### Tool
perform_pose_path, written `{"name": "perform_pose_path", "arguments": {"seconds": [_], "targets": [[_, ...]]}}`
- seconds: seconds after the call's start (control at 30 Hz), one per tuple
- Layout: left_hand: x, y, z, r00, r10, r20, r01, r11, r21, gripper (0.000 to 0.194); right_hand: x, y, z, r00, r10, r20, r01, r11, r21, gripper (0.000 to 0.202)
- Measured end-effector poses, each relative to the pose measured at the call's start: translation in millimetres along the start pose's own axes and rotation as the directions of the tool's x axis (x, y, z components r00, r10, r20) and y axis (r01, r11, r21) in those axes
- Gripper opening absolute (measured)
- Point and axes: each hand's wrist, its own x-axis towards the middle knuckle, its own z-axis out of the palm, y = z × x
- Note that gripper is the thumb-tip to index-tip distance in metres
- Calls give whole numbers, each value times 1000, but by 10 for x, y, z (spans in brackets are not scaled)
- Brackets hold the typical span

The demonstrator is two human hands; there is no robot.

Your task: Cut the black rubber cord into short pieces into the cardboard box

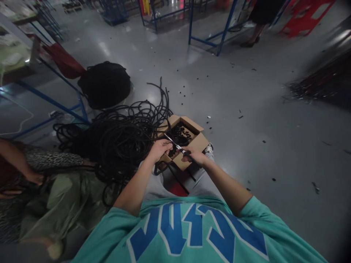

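My right hand (194, 156) is closed around the dark handles of a pair of scissors (177, 147), whose metal blades point up and left over an open cardboard box (201, 142). Close to the blades, my left hand (161, 149) pinches a black cord (161, 171); the exact grip is partly hidden by the fingers. Short black cut pieces (183, 132) lie inside the box, which sits between my knees. Left of the box, a large tangled heap of black cord (117, 137) spreads over the floor.
A round black bundle (105, 84) stands behind the heap, beside a blue-framed table (52, 102). At the left, a co-worker's hand (35, 178) is near a black cord. Black scraps (184, 95) dot the grey floor. Another person's legs (257, 33) and a red stool (304, 18) are farther back.
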Motion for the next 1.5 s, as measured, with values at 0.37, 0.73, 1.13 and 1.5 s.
{"name": "perform_pose_path", "arguments": {"seconds": [0.37,0.73,1.13,1.5], "targets": [[262,-297,-30,986,125,-112,-101,974,203,21,200,120,26,991,105,-85,-98,992,81,48],[216,-313,-33,999,28,-41,-26,998,52,21,197,111,-31,997,60,39,-65,986,155,47],[365,-352,-16,997,-10,-73,-2,987,-163,30,330,158,85,988,98,-123,-70,975,211,42],[386,-402,-24,997,21,-79,-48,933,-356,33,510,220,105,995,78,53,-94,874,476,26]]}}
